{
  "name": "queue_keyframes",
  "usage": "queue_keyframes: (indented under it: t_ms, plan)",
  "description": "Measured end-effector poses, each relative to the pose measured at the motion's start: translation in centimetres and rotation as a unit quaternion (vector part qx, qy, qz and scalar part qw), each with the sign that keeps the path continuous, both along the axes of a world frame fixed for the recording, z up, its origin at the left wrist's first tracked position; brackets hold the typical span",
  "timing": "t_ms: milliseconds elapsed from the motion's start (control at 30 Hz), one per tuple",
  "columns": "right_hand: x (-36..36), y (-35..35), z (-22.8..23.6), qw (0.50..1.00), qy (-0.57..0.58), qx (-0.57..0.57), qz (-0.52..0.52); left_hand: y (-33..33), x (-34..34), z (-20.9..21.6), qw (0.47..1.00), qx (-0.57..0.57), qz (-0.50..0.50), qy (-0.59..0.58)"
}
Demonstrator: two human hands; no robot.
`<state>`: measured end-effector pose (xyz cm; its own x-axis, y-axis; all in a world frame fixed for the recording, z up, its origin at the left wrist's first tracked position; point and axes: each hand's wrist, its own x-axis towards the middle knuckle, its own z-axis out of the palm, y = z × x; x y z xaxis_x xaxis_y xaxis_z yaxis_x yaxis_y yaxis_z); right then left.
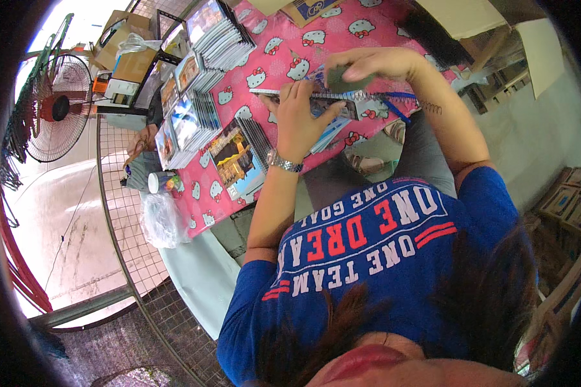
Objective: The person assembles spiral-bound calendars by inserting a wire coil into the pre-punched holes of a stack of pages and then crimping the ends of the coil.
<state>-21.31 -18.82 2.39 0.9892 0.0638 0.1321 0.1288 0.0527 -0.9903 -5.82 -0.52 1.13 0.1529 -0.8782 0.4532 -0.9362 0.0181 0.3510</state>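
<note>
**Two hands over a coil-bound notebook**

Rests the left hand [297, 119] on the edge of a dark notebook [350, 109], near the side of the bench [274, 61] closest to the body. Sets the fingers of that hand close together along the top edge, with the thumb spread wide toward the right (how firmly pressed, cannot tell). Wears a silver wristwatch [284, 162] on the same arm.

Holds a flat green-grey pad [347, 81] in the right hand [381, 63], just above the notebook, with fingers bent about it and thumb laid across. Runs below that hand with a wire coil [384, 97], along the notebook's edge and then out past it to the right, as far as the forearm (close by some blue strips [397, 108]).

Shows, to the left of the left hand, a stack of booklets [232, 158] with a gold-and-blue picture on top. Carries taller stacks [203, 119] farther left, all on a pink cloth printed with cartoon cats. Holds at the near left corner a white-lidded jar [153, 183] and a clear plastic bag [163, 219] (crumpled). Stands beyond, off the bench, with a round fan [58, 106] and a cardboard box [126, 58].
</note>
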Motion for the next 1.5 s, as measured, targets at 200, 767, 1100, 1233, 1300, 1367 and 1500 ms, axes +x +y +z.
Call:
queue_keyframes:
  t_ms: [200,767,1100,1233,1300,1367,1500]
  plan:
    - [1.1,-0.2,0.1,1.000,0.017,-0.018,0.012,0.0,0.0,-0.2,0.999,-0.023,0.031,-0.023]
    - [4.4,-1.2,-2.3,0.989,0.012,-0.141,-0.051,-0.8,3.4,-0.2,0.997,-0.059,0.017,-0.056]
    - [5.5,-0.8,-1.5,0.999,0.037,-0.005,0.030,-0.1,3.3,-0.4,0.996,-0.064,0.052,-0.043]
    - [6.5,-1.9,-3.4,0.996,0.042,0.075,-0.016,-0.2,3.1,-0.2,0.994,-0.061,0.062,-0.061]
    - [6.7,-1.5,-2.7,0.999,0.049,0.002,0.009,0.0,3.3,-0.2,0.996,-0.065,0.058,-0.034]
    - [6.8,-1.4,-2.3,0.998,0.048,0.007,0.029,0.2,3.7,-0.2,0.996,-0.072,0.051,-0.026]
    - [6.8,-1.2,-1.8,0.988,0.026,0.126,0.088,0.4,4.6,-0.6,0.995,-0.082,0.054,-0.018]
